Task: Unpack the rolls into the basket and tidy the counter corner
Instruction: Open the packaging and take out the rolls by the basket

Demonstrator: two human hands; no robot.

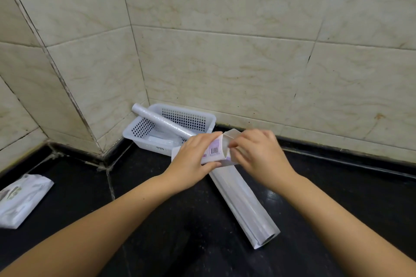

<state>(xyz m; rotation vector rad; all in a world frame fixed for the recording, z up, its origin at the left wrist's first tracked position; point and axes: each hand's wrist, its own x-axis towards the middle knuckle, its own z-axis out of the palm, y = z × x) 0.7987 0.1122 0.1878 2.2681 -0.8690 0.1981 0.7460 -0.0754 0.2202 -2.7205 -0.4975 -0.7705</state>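
Note:
A white perforated basket [203, 117] stands in the tiled corner on the black counter. One long roll [162, 122] leans across its rim, and another pale roll [161, 140] lies inside. My left hand [193, 159] grips a white and purple box [216, 149] with a barcode. My right hand [258, 155] pinches the open end flap of that box. A long roll in clear wrap [243, 204] lies on the counter below the box, running toward the lower right.
A flat white plastic packet [21, 200] lies at the counter's left edge. Tiled walls close off the back and left. The black counter [337, 198] stretches to the right of my arms.

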